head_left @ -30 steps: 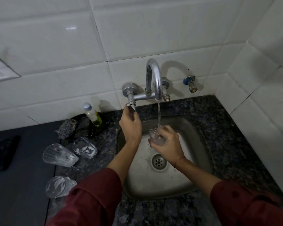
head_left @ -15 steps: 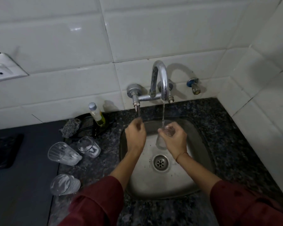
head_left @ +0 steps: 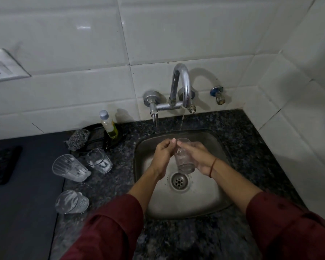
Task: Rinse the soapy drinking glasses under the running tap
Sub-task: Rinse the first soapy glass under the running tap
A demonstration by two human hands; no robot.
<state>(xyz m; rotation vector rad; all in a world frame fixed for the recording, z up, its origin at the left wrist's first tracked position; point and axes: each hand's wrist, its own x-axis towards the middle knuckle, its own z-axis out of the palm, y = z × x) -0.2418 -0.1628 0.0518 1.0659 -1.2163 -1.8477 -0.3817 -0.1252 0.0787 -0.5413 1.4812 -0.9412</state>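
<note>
Here, a clear ribbed drinking glass [head_left: 185, 160] is held mouth-up over the square steel sink [head_left: 195, 201], beneath the curved chrome tap [head_left: 182, 85] (a thin stream is running). Its side is clasped by the right hand [head_left: 202, 158], fingers curled round it; its rim is pinched by the left hand [head_left: 162, 156]. Three soapy glasses [head_left: 69, 167] lie on the speckled granite counter [head_left: 261, 147].

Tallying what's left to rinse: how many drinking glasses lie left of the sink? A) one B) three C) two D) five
B: a far glass, a middle glass and a near glass lie on the counter; the held glass is over the sink.
</note>
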